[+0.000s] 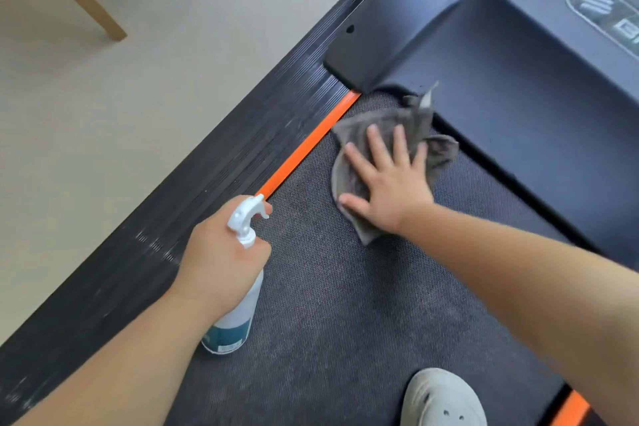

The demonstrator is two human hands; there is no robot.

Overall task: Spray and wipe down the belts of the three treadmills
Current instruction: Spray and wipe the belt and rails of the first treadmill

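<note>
Belt (345, 287) wiping, front end, one treadmill in view.
Right hand (387, 183) is pressing flat, fingers spread, on cloth (363, 128); left hand (221, 259) is gripping spray bottle (238, 315); remaining belt likely unwiped.

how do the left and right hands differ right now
Grip: the left hand is curled round the white spray bottle, while the right hand lies flat with fingers spread. Place: the left hand holds its bottle near the orange side strip; the right hand presses a grey cloth onto the treadmill belt by the dark motor cover. Both are bare and over that belt.
</note>
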